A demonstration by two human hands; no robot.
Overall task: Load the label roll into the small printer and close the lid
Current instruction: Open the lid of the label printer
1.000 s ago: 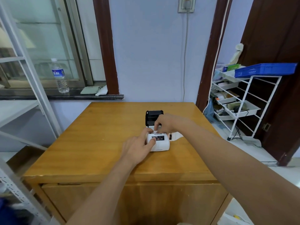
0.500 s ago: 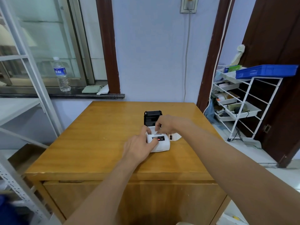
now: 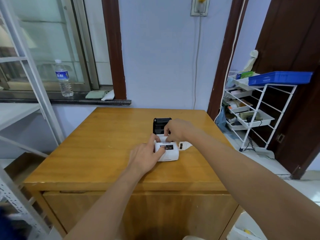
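printer (image 3: 168,152): white, mid counter (image 3: 103,144), lid (image 3: 161,124) tipped back for loading
left hand (image 3: 144,157): fingers clamped on printer body, steadying it
right hand (image 3: 174,130): fingers pinched on label roll (image 3: 162,139), seating it in bay

White Chinese characters sit on the water bottle's (image 3: 63,78) blue label, too blurred to read; the printer's (image 3: 168,151) panel is illegible.

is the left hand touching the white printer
Touching. The head view shows the left hand resting against the white printer, its thumb lying across the top panel beside the small display, with no gap visible.
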